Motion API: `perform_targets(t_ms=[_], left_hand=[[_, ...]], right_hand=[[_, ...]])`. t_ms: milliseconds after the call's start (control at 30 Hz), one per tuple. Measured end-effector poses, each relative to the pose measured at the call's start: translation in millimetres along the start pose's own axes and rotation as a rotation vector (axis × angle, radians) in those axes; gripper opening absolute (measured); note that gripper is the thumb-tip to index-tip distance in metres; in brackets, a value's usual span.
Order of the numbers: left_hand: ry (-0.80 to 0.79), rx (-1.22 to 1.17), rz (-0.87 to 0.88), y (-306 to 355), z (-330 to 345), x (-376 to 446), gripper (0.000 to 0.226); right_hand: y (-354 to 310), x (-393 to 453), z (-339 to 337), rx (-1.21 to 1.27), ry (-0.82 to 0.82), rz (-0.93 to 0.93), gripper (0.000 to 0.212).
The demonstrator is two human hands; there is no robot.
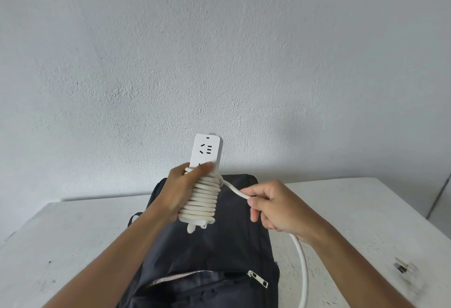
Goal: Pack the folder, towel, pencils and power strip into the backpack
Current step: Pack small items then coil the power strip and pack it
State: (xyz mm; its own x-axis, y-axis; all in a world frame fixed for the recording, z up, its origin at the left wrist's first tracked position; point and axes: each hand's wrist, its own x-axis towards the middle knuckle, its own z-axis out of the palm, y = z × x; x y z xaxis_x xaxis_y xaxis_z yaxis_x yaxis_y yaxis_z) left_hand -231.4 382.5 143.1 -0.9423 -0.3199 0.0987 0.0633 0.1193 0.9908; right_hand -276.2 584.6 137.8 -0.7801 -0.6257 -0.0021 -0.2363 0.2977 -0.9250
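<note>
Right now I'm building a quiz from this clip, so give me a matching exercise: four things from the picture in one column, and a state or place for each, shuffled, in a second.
Things:
1. power strip
2. cord
3. backpack
4. plug

States or places:
A. lying alone on the table at the far right, blurred
B. lying flat on the table, zipper partly open
C. held upright by the left hand
D. partly coiled round the strip, its free part pinched by the right hand

Pairs: 1-C, 2-D, 3-B, 4-A
</note>
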Motion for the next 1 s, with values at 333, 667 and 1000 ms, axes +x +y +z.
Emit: perform_targets(t_ms=[333,667,1000], left_hand=[[0.195,0.405,0.130,-14,-6,22,0.046],[0.243,0.605,0.314,-20,-7,32,0.038],[-0.105,1.528,0.626,4,-4,44,0.091]], right_hand=[[-10,-5,21,-0.144,0.025,-0.072,0.028],[-2,-15,11,-0.026,-0.037,0.005,0.026],[-31,-25,-21,-0.212,-0.231,-0.187,0.029]])
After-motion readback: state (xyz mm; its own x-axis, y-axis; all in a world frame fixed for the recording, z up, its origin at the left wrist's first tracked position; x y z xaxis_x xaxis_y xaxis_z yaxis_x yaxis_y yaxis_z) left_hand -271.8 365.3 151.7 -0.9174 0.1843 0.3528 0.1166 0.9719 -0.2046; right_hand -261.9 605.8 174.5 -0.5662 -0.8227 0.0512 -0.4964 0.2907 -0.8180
